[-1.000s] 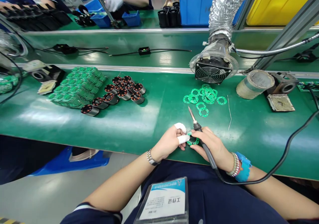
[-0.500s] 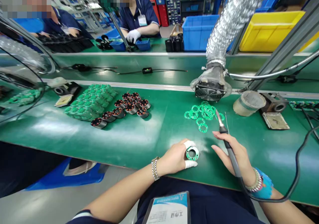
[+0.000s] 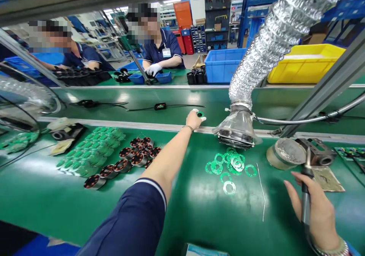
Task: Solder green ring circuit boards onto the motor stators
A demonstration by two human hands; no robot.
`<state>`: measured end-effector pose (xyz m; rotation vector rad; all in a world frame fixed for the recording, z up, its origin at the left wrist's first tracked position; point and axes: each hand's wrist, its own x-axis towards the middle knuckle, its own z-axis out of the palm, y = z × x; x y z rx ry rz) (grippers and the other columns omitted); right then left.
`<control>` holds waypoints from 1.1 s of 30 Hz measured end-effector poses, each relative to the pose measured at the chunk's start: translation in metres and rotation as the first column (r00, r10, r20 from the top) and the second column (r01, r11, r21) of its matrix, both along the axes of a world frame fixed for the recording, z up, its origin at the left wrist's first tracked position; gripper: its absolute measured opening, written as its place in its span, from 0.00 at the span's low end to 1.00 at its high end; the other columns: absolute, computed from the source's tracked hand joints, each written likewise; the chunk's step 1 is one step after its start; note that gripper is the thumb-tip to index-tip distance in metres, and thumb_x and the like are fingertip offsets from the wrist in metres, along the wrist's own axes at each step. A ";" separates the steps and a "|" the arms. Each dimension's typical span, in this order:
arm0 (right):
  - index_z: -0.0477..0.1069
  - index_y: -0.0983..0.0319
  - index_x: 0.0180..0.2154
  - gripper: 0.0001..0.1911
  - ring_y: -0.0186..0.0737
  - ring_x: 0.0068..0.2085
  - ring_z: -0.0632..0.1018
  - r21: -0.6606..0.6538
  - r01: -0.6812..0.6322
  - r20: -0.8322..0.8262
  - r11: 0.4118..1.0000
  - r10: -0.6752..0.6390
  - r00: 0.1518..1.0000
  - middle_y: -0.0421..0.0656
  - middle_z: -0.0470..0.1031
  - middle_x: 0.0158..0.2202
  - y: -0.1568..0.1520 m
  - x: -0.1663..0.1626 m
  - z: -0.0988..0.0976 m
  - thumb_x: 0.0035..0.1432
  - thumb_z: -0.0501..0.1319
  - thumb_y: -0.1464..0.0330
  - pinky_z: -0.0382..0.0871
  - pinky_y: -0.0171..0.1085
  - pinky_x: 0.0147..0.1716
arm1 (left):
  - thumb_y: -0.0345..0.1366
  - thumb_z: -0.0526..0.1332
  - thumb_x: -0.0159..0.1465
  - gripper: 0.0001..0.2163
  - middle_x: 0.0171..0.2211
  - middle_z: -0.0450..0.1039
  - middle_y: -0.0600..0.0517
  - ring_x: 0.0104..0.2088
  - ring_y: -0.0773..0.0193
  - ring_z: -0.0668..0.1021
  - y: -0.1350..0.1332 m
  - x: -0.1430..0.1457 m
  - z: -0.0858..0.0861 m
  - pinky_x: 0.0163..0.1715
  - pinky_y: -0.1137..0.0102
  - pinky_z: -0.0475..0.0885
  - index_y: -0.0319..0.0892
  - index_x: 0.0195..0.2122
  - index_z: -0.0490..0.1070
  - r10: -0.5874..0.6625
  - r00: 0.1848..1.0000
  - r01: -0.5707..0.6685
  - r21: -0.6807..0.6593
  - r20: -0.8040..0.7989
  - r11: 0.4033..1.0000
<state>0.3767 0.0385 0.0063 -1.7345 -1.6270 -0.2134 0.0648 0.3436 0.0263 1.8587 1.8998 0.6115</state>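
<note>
My left hand [image 3: 195,120] reaches far out over the metal strip at the back of the bench. Its white-covered fingers are closed round a motor stator [image 3: 200,114] with a green ring board on top. At the right, my right hand [image 3: 318,210] grips a soldering iron [image 3: 305,201], its tip pointing up beside a round tub [image 3: 285,153]. Between the hands lies a loose pile of green ring boards [image 3: 235,161], with a strand of solder wire [image 3: 262,195] to their right. Several copper-wound stators [image 3: 123,165] stand left of my left forearm.
A fume extractor duct [image 3: 256,54] hangs above the boards. Stacked green boards [image 3: 91,149] and a soldering iron stand [image 3: 67,132] are on the left. Another iron stand [image 3: 325,155] sits at the right. Two people work across the bench, near blue [image 3: 224,66] and yellow bins [image 3: 306,64].
My left hand has carried the stator forward from the bench's near edge to the back strip. My right hand has moved right with the soldering iron, away from the ring boards. The view has tilted up.
</note>
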 end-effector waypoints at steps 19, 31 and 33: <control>0.64 0.61 0.47 0.13 0.45 0.52 0.70 -0.367 -0.735 0.017 0.570 0.794 0.607 0.51 0.68 0.48 0.031 -0.100 -0.020 0.61 0.50 0.73 0.70 0.45 0.48 | 0.48 0.58 0.58 0.28 0.52 0.65 0.41 0.53 0.51 0.68 -0.209 -0.178 0.018 0.53 0.59 0.63 0.38 0.56 0.59 -0.036 0.909 0.160 0.268 -0.414 0.950; 0.64 0.61 0.48 0.15 0.43 0.48 0.73 -0.341 -0.777 0.034 0.529 0.833 0.553 0.51 0.68 0.50 -0.012 -0.100 -0.004 0.59 0.50 0.73 0.72 0.42 0.43 | 0.49 0.60 0.56 0.24 0.39 0.69 0.42 0.39 0.53 0.75 -0.233 -0.165 -0.022 0.41 0.62 0.70 0.37 0.47 0.68 0.069 0.923 -0.019 0.134 -0.378 0.991; 0.64 0.60 0.48 0.15 0.42 0.45 0.74 -0.407 -0.780 0.022 0.475 0.859 0.512 0.50 0.69 0.48 -0.023 -0.091 0.004 0.59 0.50 0.74 0.73 0.40 0.40 | 0.53 0.59 0.54 0.23 0.36 0.70 0.44 0.37 0.55 0.75 -0.241 -0.148 -0.022 0.39 0.63 0.70 0.37 0.40 0.70 0.035 0.941 0.013 0.138 -0.336 0.990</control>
